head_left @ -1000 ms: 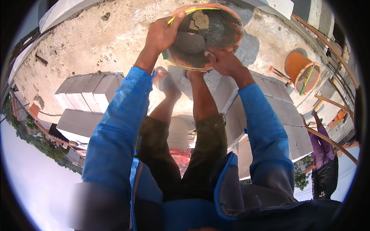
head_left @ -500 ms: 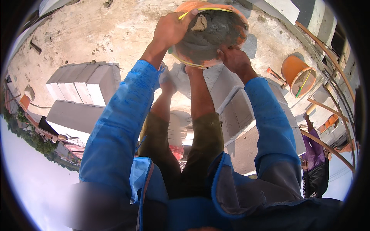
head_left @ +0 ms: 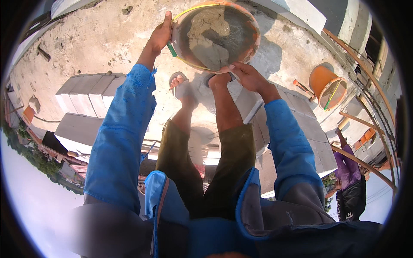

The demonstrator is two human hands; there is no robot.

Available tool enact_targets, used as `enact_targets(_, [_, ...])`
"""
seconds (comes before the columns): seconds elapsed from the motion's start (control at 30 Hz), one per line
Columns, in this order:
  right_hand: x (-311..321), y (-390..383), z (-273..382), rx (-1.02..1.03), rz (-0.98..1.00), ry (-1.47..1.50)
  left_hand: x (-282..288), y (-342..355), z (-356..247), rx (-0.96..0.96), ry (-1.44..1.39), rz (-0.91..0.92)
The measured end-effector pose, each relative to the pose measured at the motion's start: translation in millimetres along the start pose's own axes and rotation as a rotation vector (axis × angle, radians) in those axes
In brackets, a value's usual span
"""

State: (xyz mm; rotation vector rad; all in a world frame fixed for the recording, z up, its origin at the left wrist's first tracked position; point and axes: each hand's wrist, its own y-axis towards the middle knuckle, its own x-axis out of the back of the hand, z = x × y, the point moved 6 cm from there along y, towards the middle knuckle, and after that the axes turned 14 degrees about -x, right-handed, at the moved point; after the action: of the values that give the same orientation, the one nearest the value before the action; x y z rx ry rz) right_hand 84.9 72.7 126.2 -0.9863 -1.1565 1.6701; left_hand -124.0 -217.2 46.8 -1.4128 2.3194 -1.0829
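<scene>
I hold an orange bucket (head_left: 246, 33) of grey mortar (head_left: 206, 21), with a yellow wire handle and a green grip (head_left: 171, 49). My left hand (head_left: 160, 34) is closed on its left rim, fingers partly hidden behind it. My right hand (head_left: 247, 77) grips the near rim at the lower right. The mortar looks wet, with a paler lumpy mass in the middle. Beneath the bucket are my sandaled feet on the rough concrete floor (head_left: 94, 38).
Stacked pale blocks stand at left (head_left: 79, 92) and right (head_left: 314, 150). An orange bucket (head_left: 322, 81) lies by a long-handled tool (head_left: 303, 89). Bent rods and poles (head_left: 359, 60) line the right side, where another person (head_left: 348, 180) stands. A low ledge (head_left: 297, 13) runs behind.
The bucket has shifted left since half a second ago, with my left hand going along. My right hand has come to the near rim, and the mortar's pale mass shows larger.
</scene>
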Motion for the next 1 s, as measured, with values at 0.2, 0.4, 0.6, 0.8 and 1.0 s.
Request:
enact_targets(0.2, [88.8,-97.9,-35.2,0.131,-0.156,-0.057,-45.6,-98.4,-47.9,-0.162,0.156,-0.266])
enact_targets(0.4, [213.3,-179.9,-75.3,-0.020,-0.213,-0.056,-179.2,-251.4,-155.1,-0.366,0.420,0.242])
enact_targets(0.6, [374.0,-194.4,-162.2,-0.229,-0.391,-0.191,-362.5,-294.6,-273.3,-0.650,0.732,0.682])
enact_targets(0.8, [492.5,-135.5,-210.2,-0.139,-0.780,-0.406,-438.4,-271.4,-284.6,-0.542,0.921,0.819])
enact_targets(1.0, [523.0,-64.6,-187.6,0.030,-1.075,-0.457,-463.0,-249.8,-292.4,-0.461,0.915,0.863])
